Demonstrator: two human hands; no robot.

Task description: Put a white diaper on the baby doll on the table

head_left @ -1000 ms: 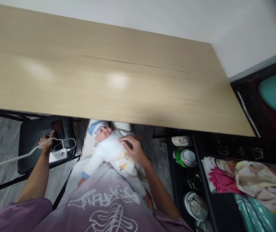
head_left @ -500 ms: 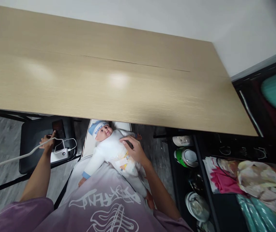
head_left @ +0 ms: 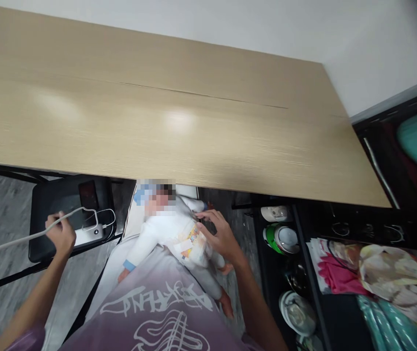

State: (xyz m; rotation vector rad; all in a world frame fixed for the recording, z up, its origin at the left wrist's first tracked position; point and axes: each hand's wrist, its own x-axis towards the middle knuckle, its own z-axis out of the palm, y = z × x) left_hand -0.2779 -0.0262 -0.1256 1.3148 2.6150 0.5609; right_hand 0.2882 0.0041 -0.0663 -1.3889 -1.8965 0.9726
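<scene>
A baby doll (head_left: 188, 246) lies on its back across my lap, its head near the table edge. It wears a white top with blue cuffs, a blue cap and a printed diaper. My right hand (head_left: 220, 234) is beside the doll's torso, thumb and fingers apart; whether it touches the doll I cannot tell. My left hand (head_left: 62, 234) hovers over the front of a black stool (head_left: 43, 209), fingers loosely apart. A white cable (head_left: 21, 240) crosses in front of that hand. Beyond it a dark phone (head_left: 89, 196) lies on the seat, beside a white power bank or adapter (head_left: 89, 235).
A wide wooden table (head_left: 179, 141) spans the view ahead. On the right, a black shelf (head_left: 267, 273) holds a green-and-white can (head_left: 281, 238) and a white container (head_left: 298, 312). A pink cloth (head_left: 340, 273) and teal plastic packs (head_left: 387, 317) lie farther right.
My left hand has drawn back from the phone, toward me and to the left. My right hand has slid off the doll's chest, rightward to its side.
</scene>
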